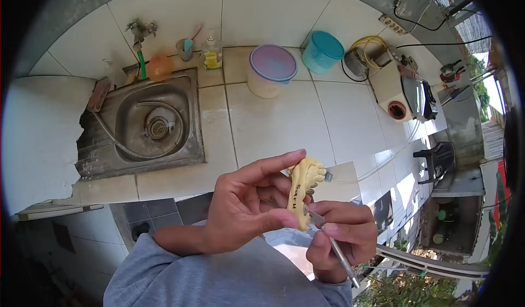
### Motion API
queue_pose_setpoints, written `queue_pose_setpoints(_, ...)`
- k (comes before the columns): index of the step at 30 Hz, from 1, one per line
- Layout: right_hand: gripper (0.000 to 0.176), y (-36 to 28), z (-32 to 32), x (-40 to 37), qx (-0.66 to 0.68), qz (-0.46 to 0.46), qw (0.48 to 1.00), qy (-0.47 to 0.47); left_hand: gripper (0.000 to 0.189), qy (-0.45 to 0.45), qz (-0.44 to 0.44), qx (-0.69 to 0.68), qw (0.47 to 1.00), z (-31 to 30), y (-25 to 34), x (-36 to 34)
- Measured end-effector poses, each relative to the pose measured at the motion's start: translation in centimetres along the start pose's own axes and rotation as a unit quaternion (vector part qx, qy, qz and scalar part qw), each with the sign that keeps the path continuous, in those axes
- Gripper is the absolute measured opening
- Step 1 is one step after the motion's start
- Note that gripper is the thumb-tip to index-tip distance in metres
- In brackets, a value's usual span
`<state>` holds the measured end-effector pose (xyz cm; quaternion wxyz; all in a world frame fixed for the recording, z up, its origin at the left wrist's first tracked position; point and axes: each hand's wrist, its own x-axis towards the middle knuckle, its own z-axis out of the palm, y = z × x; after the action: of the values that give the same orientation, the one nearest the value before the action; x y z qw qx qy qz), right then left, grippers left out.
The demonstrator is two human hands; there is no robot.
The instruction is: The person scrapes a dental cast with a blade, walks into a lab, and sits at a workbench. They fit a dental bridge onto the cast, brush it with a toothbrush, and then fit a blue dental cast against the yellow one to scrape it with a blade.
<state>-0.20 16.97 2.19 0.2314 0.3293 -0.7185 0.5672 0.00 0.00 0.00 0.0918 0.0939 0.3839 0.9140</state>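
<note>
My left hand (243, 203) grips a yellow plaster dental cast (299, 192) between thumb and fingertips, tilted on its side. Its row of moulded teeth faces right, and dark handwritten marks show on its base edge. In my right hand (347, 233) is a slim metal scalpel (342, 260), pinched between thumb and fingers. The blade points left and meets the lower part of the cast near my left thumb. The handle slants down to the right, past my fingers. Both hands are above the front edge of the tiled counter (273, 121).
A steel sink (194, 126) with a hose in it is at the left. Behind stand a soap bottle (211, 55), a purple-lidded tub (272, 69) and a turquoise tub (322, 52). A beige machine (391, 85) with a yellow hose sits at the right.
</note>
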Motion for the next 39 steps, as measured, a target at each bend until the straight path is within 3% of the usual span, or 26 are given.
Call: queue_pose_setpoints(39, 0.025, -1.9, 1.4, 0.3, -0.054, -0.05, 0.997, -0.024, 0.077, -0.026, 0.018, 0.033, 0.999, -0.2, 2.4, -1.2)
